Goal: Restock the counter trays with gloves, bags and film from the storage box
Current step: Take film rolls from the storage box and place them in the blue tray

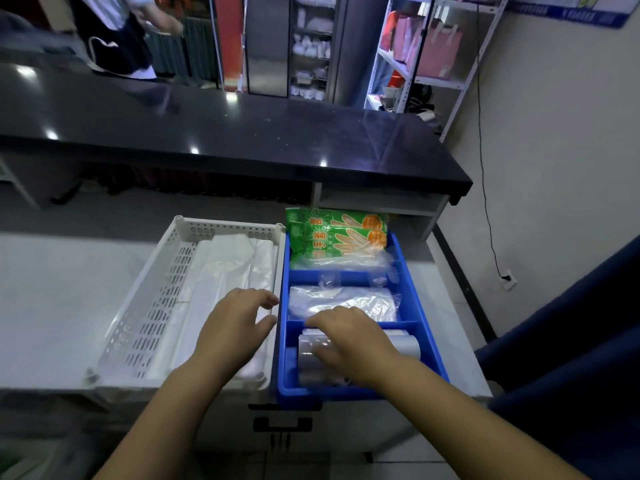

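A blue divided tray [429, 344] sits on the white counter. Its far section holds green glove packets [337, 237], its middle section clear plastic bags [341, 299], and its near section rolls of clear film [405, 342]. My right hand [349, 341] lies flat on the film rolls, fingers spread, pressing rather than gripping. To the left stands a white perforated basket [166, 296] holding folded white plastic bags [228, 268]. My left hand [239, 323] hovers open over the basket's right edge, next to the blue tray's left wall.
A dark raised countertop [221, 133] runs across behind the trays. A person [117, 32] stands beyond it at the far left. Metal shelves [426, 53] with pink bags are at the back right. A blue chair back [571, 341] is at the right.
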### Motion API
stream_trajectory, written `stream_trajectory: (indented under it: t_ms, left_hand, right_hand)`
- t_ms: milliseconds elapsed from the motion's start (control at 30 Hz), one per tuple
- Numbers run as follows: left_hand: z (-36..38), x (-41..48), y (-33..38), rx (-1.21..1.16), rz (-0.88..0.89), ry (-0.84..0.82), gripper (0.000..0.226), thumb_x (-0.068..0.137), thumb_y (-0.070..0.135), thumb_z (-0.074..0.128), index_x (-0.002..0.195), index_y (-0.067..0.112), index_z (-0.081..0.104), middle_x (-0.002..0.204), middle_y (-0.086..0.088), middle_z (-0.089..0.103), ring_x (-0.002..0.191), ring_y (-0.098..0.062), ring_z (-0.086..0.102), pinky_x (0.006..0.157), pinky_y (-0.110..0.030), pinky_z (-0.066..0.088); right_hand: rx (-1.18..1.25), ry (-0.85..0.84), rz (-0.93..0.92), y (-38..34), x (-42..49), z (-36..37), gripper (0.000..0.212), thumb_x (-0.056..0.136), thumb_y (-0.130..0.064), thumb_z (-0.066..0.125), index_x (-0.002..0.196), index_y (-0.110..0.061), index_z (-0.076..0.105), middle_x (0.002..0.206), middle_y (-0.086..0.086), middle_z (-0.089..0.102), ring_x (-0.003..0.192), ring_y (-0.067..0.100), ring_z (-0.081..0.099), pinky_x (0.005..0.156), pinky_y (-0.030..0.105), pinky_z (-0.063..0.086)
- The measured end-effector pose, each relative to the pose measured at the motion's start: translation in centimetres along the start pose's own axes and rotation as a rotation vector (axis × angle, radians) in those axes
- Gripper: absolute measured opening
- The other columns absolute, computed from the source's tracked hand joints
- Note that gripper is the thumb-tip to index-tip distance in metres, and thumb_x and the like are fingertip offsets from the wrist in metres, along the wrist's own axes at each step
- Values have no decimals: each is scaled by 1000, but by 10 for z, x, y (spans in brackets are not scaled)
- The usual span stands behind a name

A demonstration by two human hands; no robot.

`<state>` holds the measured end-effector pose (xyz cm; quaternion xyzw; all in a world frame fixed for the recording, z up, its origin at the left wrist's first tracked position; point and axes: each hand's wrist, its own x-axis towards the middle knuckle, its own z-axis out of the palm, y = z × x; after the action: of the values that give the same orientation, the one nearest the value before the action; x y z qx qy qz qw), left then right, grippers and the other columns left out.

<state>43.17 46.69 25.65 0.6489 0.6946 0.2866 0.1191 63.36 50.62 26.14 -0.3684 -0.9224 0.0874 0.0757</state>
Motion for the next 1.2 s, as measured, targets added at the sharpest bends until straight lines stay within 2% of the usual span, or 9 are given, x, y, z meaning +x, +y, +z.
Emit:
stream_trajectory:
  t_ms: [133, 300, 400, 500, 633, 800, 1033, 1200]
  left_hand:
    - [-19, -19, -17, 64, -116, 67, 24, 83, 27, 63, 107, 27, 63, 101, 12, 67, 100, -10, 54, 76, -23, 39]
    - [-46, -63, -42, 115, -327, 167, 22, 83, 27, 63, 106, 28, 65, 102, 12, 67, 103, -13, 55, 82, -30, 44]
    - [-67, -94, -57, 164, -467, 213, 22, 82, 25, 62, 103, 26, 66, 102, 8, 68, 101, -17, 56, 84, -32, 46]
    - [-90, -132, -76, 194, -548, 291, 15, 79, 22, 65, 93, 24, 68, 91, 3, 70, 91, -21, 59, 76, -35, 49]
    - [-117, -180, -110, 213, -656, 379, 13, 78, 25, 66, 90, 27, 68, 88, 6, 67, 87, -18, 58, 68, -29, 43]
    - [-160, -241, -181, 237, -805, 443, 13, 77, 26, 67, 89, 29, 68, 91, 7, 69, 89, -19, 59, 67, -30, 42]
    - [-222, -315, -302, 127, -997, 466, 17, 79, 20, 67, 95, 19, 69, 97, 1, 71, 99, -22, 61, 81, -36, 49]
    - [-244, -348, -370, 93, -1061, 450, 18, 81, 23, 66, 98, 21, 69, 99, 3, 71, 97, -18, 62, 74, -28, 42]
  right_hand:
    - [-86, -35, -49, 3, 9, -13, 29, 90, -34, 51, 115, -21, 57, 109, 3, 67, 98, 28, 57, 80, 38, 44]
    - [-99, -71, -206, -22, 41, -8, 25, 91, -31, 45, 109, -19, 59, 102, 5, 67, 96, 29, 58, 76, 38, 47]
    - [-79, -48, -317, -55, 65, 1, 27, 93, -32, 41, 109, -19, 59, 102, 5, 68, 97, 29, 58, 76, 38, 48]
    - [-44, -24, -423, -100, 86, 13, 29, 94, -32, 40, 110, -20, 61, 99, 3, 69, 95, 26, 60, 76, 36, 48]
    - [-6, -49, -562, -162, 104, 28, 28, 94, -33, 42, 111, -23, 61, 103, 1, 70, 94, 24, 62, 76, 34, 51]
    - [-40, -118, -702, -249, 130, 58, 24, 90, -29, 42, 95, -21, 63, 92, 0, 70, 86, 22, 62, 73, 35, 51]
    - [-47, -252, -726, -382, 168, 128, 24, 91, -32, 41, 94, -19, 61, 92, -1, 65, 87, 22, 59, 71, 39, 49]
    - [-65, -362, -656, -440, 189, 179, 23, 92, -30, 43, 93, -16, 62, 91, 2, 65, 83, 23, 59, 68, 38, 48]
